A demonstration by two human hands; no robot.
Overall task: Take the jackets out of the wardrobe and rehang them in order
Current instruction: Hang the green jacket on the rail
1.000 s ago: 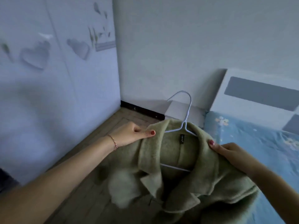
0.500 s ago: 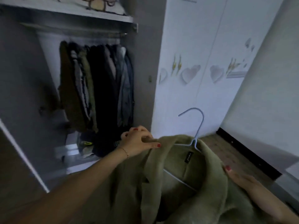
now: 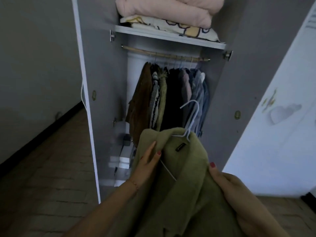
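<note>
I hold a green fleece jacket (image 3: 191, 177) on a white wire hanger (image 3: 191, 120) in front of the open wardrobe (image 3: 106, 100). My left hand (image 3: 148, 161) grips the jacket's left shoulder by the collar. My right hand (image 3: 227, 183) grips the right shoulder. The hanger hook points up, below the rail (image 3: 164, 54). Several dark jackets (image 3: 171, 100) hang bunched on the rail's right part; the rail's left end is bare.
Folded pink and patterned bedding (image 3: 167, 12) lies on the shelf above the rail. The left wardrobe door (image 3: 85, 100) stands open. A white closed door (image 3: 280, 117) with heart stickers is to the right. Boxes (image 3: 123, 161) sit on the wardrobe floor.
The view has swung left from the bed to face the open wardrobe. Both hands carried the green jacket along and now hold it right before the hanging clothes.
</note>
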